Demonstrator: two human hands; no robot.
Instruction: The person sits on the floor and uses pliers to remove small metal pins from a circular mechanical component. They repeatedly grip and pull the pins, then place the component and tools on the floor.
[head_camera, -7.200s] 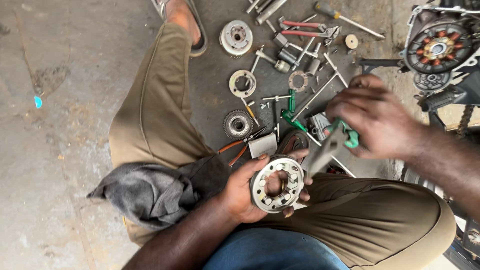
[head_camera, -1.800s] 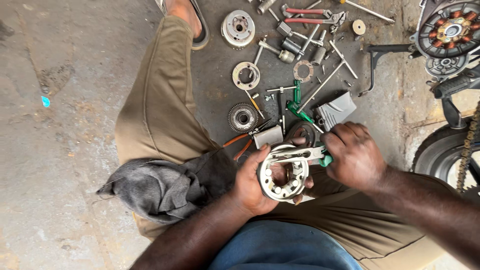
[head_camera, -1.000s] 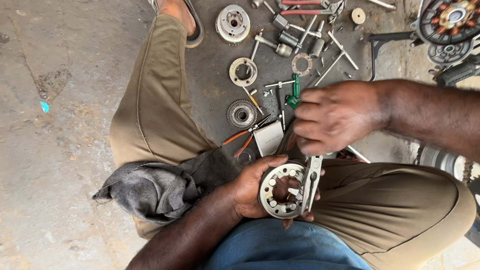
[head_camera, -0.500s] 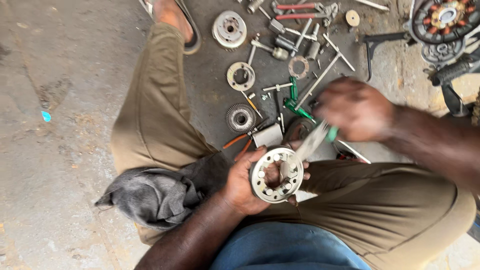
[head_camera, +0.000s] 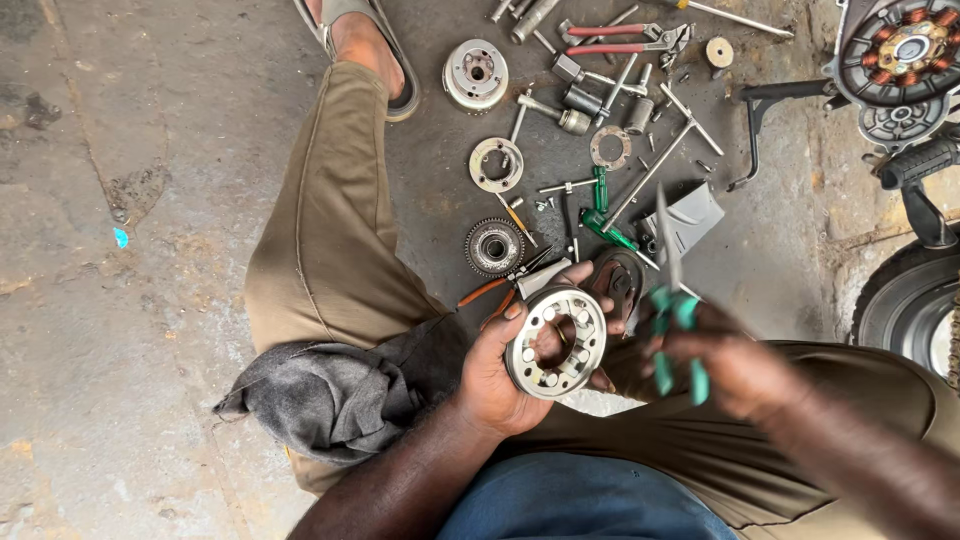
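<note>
Left hand (head_camera: 500, 375) grip: fingers curled round rim of a round metal clutch plate w/ ring of holes (head_camera: 556, 342), clamped on it, face turned up toward the head cam, held over the lap. Thumb on near edge, fingertips on far edge; judged so the centre opening stays free for the tool.

Right hand (head_camera: 735, 365) grip: closed on green-handled pliers (head_camera: 675, 335), blurred. Handles in the palm, metal nose pointing up and away, just beside the plate, not touching it as far as I can tell. Jaw state of the pliers: cannot tell.

Surroundings: person sits on concrete floor (head_camera: 120, 200), khaki trouser legs apart, grey rag (head_camera: 320, 395) on left thigh. Parts spread betw. the legs on the floor, within reach: toothed gear (head_camera: 494, 246), flat ring plate (head_camera: 496, 165), drum-shaped hub (head_camera: 476, 75), red-handled pliers (head_camera: 620, 38), green-handled screwdriver (head_camera: 603, 205), T-handle wrench (head_camera: 660, 165). Stator w/ copper coils (head_camera: 905, 50) top right; tyre (head_camera: 905, 305) at right edge.
</note>
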